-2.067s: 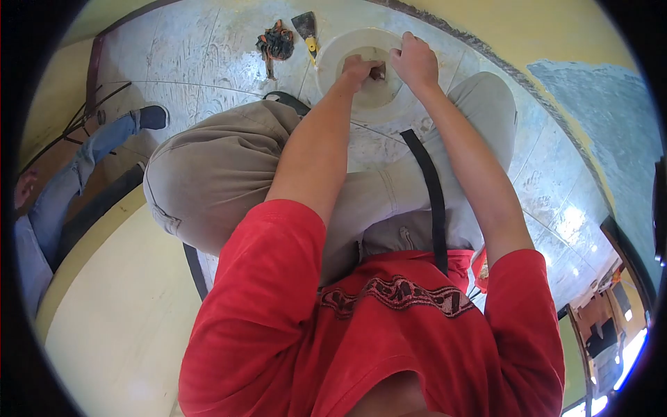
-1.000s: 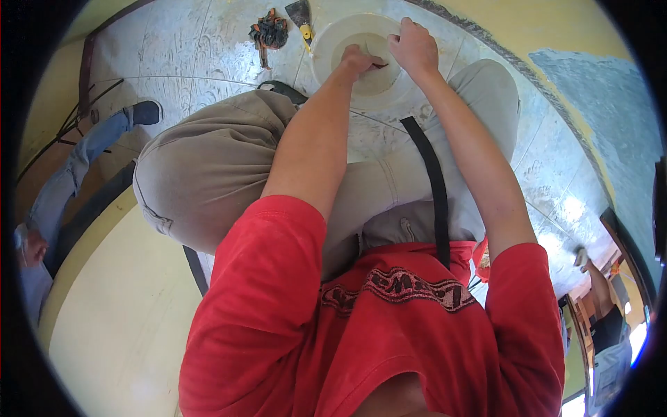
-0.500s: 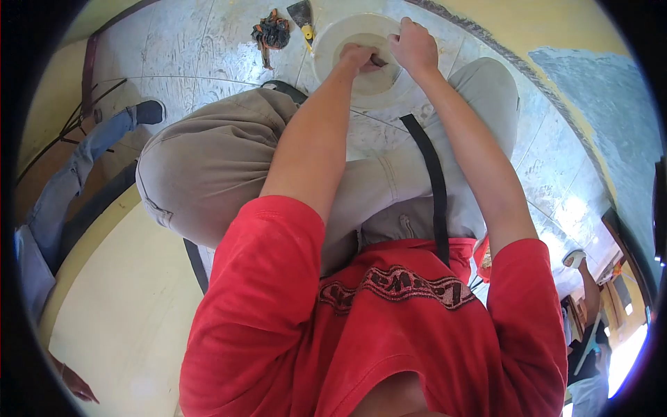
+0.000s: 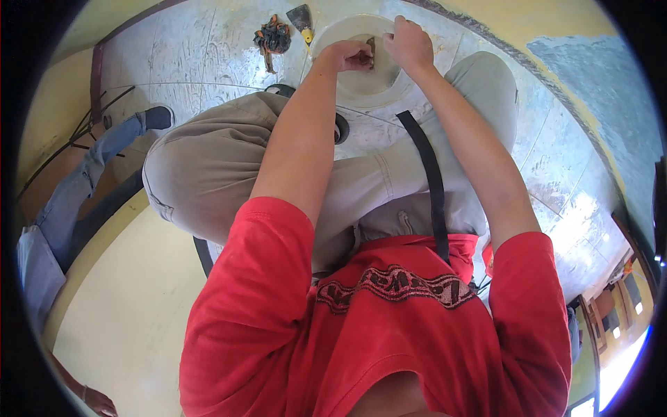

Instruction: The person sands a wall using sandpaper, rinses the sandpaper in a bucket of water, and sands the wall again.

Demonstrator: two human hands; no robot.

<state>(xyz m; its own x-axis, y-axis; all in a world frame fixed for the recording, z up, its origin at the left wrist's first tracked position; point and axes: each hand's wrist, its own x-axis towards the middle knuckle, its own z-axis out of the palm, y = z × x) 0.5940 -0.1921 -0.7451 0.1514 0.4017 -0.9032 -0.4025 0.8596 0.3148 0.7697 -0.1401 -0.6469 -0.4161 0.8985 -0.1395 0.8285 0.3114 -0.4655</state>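
Note:
A whitish round bucket [image 4: 368,97] stands on the floor in front of my crossed legs. My left hand [image 4: 353,55] is inside its mouth, fingers curled around a narrow brown piece [image 4: 371,53] whose kind I cannot make out. My right hand [image 4: 410,45] is closed at the bucket's right rim, with its fingertips partly hidden. Left of the bucket lies a putty knife [image 4: 303,21] with a dark blade and a yellow part on its handle. Beside that is a crumpled black and orange bundle [image 4: 273,38], perhaps gloves.
Smeared pale tiles [image 4: 180,52] cover the floor. A yellow wall with a blue-grey patch [image 4: 597,83] curves along the right. At far left is another person's jeans-clad leg [image 4: 104,149]; a person's hand [image 4: 99,402] shows at lower left, near a cream panel [image 4: 132,299].
My left hand has shifted left and up inside the bucket, and the brown piece now points upward. My right hand stays at the rim. The person at right has gone from view.

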